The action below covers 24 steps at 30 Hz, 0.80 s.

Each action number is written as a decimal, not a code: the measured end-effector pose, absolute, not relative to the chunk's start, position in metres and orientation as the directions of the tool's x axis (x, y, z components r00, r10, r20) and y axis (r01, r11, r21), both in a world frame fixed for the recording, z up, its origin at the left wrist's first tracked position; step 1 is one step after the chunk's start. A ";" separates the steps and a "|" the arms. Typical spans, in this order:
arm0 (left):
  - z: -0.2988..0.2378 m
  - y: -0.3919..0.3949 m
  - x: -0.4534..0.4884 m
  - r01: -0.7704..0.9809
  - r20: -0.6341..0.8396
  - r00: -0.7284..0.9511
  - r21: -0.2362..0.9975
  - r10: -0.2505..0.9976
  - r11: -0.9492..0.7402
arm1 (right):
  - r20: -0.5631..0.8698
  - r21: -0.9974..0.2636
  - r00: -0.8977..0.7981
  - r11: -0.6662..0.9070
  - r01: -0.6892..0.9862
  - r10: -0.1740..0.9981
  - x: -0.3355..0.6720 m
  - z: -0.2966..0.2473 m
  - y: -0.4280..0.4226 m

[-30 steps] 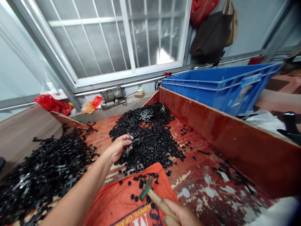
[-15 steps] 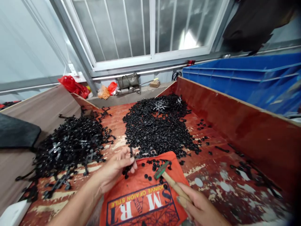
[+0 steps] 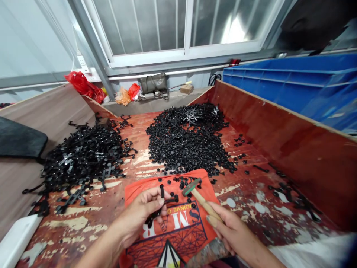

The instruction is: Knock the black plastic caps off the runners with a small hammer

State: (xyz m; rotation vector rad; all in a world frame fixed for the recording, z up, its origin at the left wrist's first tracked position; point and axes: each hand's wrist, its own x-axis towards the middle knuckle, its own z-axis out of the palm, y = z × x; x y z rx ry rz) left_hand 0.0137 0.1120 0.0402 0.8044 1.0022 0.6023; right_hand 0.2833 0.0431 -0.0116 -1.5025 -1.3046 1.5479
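A black branched plastic piece [image 3: 162, 192] with round ends is pinched between the thumb and fingers of my left hand [image 3: 139, 208], over the printed orange cloth [image 3: 132, 190]. Part of it hangs below my fingers, and the palm hides some of it. My right hand [image 3: 231, 225] is wrapped around the wooden handle of a hammer [image 3: 205, 204]. The green-marked hammer head lies just right of the black piece, apart from it. Several small black round caps [image 3: 182, 182] lie on the cloth beside the hammer head.
A large heap of small black parts [image 3: 189, 145] lies beyond the cloth. At left is a pile of branched black pieces [image 3: 86, 156]. A red board wall [image 3: 279, 123] runs along the right, with a blue crate [image 3: 279, 82] behind it. A white object [image 3: 19, 238] lies at lower left.
My left hand has moved right over the cloth with the black piece, whose arms now spread towards the hammer head. The hammer stays in my right hand. The view has tilted down slightly.
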 end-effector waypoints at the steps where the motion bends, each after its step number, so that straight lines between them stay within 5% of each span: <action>1: 0.039 0.111 0.013 -0.049 -0.498 0.406 0.825 0.766 0.563 | -0.373 -0.920 -0.178 -0.338 0.198 0.911 0.283 -0.011 0.043; 7: 0.042 0.119 -0.002 0.395 -0.378 0.217 0.877 0.900 0.274 | -0.458 -0.887 -0.174 -0.434 0.158 0.872 0.284 -0.008 0.044; 12: 0.034 0.126 0.004 0.727 -0.226 0.241 0.686 0.944 -0.022 | -0.412 -0.908 -0.197 -0.382 0.172 0.890 0.285 -0.009 0.044; 24: 0.002 0.133 0.024 0.734 -0.183 0.272 0.674 0.945 -0.081 | -0.286 -0.931 -0.164 -0.234 0.281 0.944 0.284 -0.006 0.045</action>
